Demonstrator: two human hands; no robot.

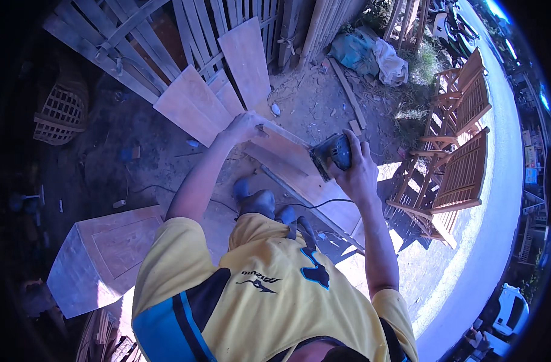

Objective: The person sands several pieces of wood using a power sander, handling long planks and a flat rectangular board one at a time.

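My right hand [355,169] is wrapped around a dark power sander [332,154], which is tilted at the far edge of a long wooden board [287,158]. The sander's underside is hidden, so I cannot tell whether it touches the wood. A thin black cord [324,204] runs across below the board. At the board's left end, my left hand [244,127] is closed on the edge, its fingertips partly hidden. Loose wooden panels [194,104] lean just beyond that hand.
Slatted wooden frames [136,45] stand at the back left. Folding wooden chairs [459,172] line the right side beside a road [499,157]. A wooden cabinet [115,250] stands at the lower left, a woven basket [61,113] farther back. Sacks [369,54] lie at the back.
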